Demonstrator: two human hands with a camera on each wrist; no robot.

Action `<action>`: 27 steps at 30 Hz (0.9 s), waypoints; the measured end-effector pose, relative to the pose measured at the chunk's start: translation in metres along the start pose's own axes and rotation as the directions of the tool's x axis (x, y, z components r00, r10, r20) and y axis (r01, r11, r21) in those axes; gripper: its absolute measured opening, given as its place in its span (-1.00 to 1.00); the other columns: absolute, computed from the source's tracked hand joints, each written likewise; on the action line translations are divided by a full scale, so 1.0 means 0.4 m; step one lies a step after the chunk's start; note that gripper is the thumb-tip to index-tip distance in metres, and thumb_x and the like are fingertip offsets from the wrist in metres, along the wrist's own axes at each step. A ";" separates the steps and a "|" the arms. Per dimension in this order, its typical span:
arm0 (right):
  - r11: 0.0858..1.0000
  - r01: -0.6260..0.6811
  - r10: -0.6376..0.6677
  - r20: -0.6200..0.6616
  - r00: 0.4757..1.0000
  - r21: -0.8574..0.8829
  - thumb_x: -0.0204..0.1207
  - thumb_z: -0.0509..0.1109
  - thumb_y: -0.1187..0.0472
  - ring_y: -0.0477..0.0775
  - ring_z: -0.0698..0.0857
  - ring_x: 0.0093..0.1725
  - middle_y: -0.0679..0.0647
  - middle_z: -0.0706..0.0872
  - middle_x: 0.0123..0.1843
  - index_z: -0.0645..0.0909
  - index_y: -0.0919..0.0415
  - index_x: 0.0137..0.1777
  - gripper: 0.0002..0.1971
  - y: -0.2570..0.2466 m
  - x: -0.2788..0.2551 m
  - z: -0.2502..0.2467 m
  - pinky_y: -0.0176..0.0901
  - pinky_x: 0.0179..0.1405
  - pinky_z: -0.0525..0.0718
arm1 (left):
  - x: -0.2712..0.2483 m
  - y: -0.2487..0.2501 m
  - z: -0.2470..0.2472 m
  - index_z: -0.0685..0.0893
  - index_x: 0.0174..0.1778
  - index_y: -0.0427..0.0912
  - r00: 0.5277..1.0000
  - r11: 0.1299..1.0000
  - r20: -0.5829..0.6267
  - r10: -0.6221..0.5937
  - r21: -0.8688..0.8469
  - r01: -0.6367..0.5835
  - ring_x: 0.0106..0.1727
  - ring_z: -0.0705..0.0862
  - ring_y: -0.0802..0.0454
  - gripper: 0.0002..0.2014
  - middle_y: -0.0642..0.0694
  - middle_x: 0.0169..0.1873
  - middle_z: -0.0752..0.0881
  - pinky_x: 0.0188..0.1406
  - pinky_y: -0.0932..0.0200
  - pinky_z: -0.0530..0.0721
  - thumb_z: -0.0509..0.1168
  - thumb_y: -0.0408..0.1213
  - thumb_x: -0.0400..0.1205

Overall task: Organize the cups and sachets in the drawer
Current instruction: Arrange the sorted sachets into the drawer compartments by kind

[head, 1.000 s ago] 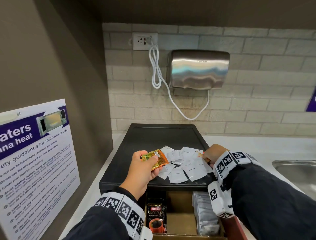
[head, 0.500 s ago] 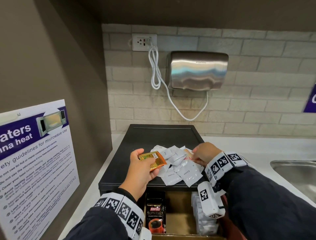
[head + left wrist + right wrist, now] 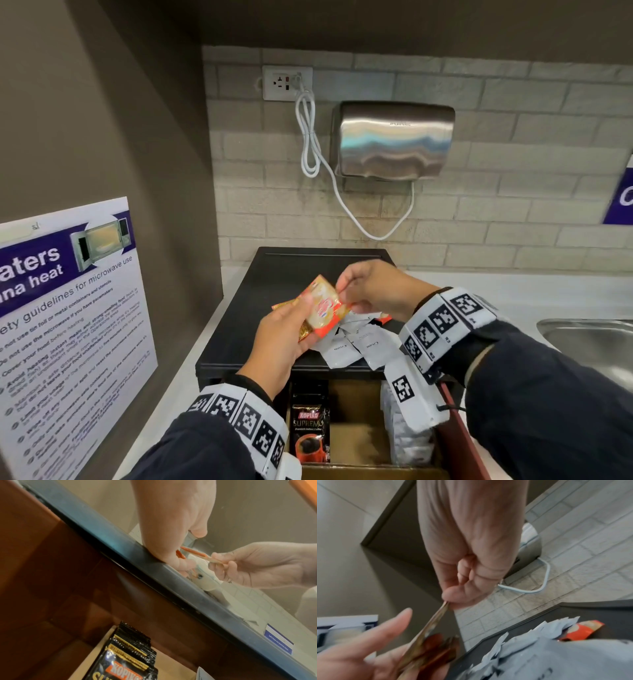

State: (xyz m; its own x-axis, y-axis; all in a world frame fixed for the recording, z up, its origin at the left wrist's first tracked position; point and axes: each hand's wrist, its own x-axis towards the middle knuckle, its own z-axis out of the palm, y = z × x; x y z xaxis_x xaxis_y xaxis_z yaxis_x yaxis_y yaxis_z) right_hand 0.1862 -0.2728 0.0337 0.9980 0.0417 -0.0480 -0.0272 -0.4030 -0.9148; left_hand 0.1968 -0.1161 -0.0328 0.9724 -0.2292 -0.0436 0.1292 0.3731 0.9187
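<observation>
My left hand holds a small stack of orange sachets above the black box, thumb on top. My right hand pinches the upper edge of the top orange sachet between thumb and forefinger, laying it against the stack. In the left wrist view that sachet shows edge-on between both hands. Several white cream sachets lie in a loose pile on the black box top, with one more orange sachet at the pile's right. No cups are in view.
The open drawer below holds black Kopiko sachets on the left and white sachets on the right. A steel sink is at the right, and a wall with a poster is close on the left.
My right hand has picked an orange sachet out of the white pile and carried it left to the stack in my left hand. Both hands have risen a little.
</observation>
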 end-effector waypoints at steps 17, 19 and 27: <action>0.075 0.020 0.533 0.057 0.844 -0.997 0.54 0.20 0.46 0.08 0.45 0.45 -0.07 0.35 0.57 0.22 -0.16 0.59 -0.30 0.043 0.045 -0.080 -0.10 0.40 0.48 | -0.001 0.004 -0.009 0.58 0.07 -0.12 0.999 0.999 -0.045 -0.030 0.036 0.032 -0.13 0.72 0.00 -0.91 -0.14 -0.09 0.73 -0.34 0.19 0.64 0.26 -0.30 0.67; 0.029 0.037 0.535 0.047 0.844 -0.999 0.58 0.21 0.43 0.11 0.40 0.49 -0.02 0.28 0.61 0.10 -0.15 0.63 -0.27 0.052 0.044 -0.074 -0.12 0.37 0.43 | -0.002 0.005 -0.008 0.58 0.07 -0.12 0.998 0.999 -0.043 -0.036 0.038 0.038 -0.14 0.72 0.00 -0.91 -0.14 -0.09 0.73 -0.36 0.20 0.64 0.26 -0.30 0.67; 0.080 -0.098 0.319 -0.067 0.945 -0.992 0.61 0.22 0.20 0.09 0.50 -0.13 0.10 0.64 -0.04 0.57 0.16 0.36 -0.66 0.065 0.032 -0.074 -0.08 -0.22 0.59 | -0.002 0.005 -0.010 0.56 0.15 -0.14 0.999 0.999 -0.036 -0.038 0.030 0.039 -0.14 0.73 0.01 -0.85 -0.14 -0.06 0.73 -0.38 0.21 0.65 0.25 -0.29 0.67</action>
State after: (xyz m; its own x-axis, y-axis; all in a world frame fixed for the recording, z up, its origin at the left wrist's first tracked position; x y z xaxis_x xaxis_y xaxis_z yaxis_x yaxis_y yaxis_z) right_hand 0.1999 -0.3099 0.0211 0.9386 -0.1508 -0.3104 -0.0428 -0.9434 0.3289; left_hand 0.1969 -0.1115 -0.0326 0.9731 -0.2109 -0.0928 0.1613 0.3363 0.9278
